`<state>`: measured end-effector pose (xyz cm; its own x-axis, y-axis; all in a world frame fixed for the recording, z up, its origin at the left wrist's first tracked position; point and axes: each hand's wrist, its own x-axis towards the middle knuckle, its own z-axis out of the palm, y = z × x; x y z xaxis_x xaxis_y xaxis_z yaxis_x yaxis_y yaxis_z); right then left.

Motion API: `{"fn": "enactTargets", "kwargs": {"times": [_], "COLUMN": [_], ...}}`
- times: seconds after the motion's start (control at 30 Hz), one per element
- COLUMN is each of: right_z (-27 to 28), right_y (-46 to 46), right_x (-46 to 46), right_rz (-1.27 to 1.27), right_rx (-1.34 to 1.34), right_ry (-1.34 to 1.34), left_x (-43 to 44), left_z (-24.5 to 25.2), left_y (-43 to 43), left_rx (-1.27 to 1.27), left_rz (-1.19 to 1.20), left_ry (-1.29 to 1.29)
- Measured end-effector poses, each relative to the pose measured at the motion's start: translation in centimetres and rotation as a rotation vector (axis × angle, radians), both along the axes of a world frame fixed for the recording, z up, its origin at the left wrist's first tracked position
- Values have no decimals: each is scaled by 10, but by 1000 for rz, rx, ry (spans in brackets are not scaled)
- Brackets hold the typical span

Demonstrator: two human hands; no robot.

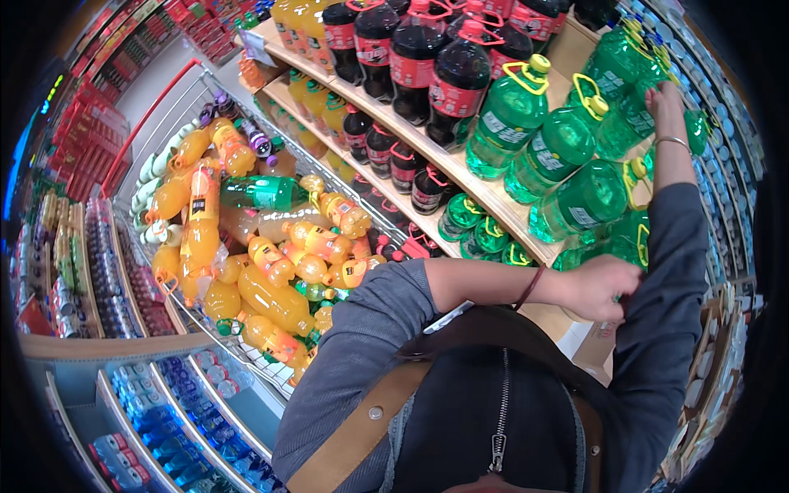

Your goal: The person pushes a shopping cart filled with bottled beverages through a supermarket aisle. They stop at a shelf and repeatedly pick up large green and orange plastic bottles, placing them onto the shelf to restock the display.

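My left hand (599,286) reaches across my body to the lower green bottles at the shelf's end, fingers curled. A speck of green shows by its fingertips; what they hold, if anything, is hidden. My right hand (664,101), with a bangle at the wrist, is stretched out to the far green soda bottles (624,117). Its fingers are bent beside them, and a grip cannot be made out. Nearer stand large green bottles with yellow caps and carry loops, one upright (508,123) and one leaning (579,200), on the wooden shelf (493,191).
Left of the shelf stands a wire shopping cart (206,333) with a red handle (148,123), heaped with orange drink bottles (271,296) and a green bottle (265,192). Cola bottles (456,86) fill the shelf's middle. A cardboard box (595,351) lies below my left hand.
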<state>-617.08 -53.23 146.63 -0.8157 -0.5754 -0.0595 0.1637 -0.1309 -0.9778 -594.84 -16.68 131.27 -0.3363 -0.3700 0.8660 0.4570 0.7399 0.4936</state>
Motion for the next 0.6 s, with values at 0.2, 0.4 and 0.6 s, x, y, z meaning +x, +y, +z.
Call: {"fn": "enactTargets", "kwargs": {"times": [0.2,0.4,0.6], "right_z": [26,19,-96], "right_y": [14,231,352], "right_x": [-6,81,148], "right_rz": [22,491,465], "right_rx": [-243,-430,-642], "right_ry": [1154,1550,1432], "left_x": [48,229,436], "left_z": [-11,-152,-351], "left_y": [18,-59,-30], "left_rx": [-275,486,1138], "left_rz": [-204,686,1921], "left_ry": [-143,-403,-715]}}
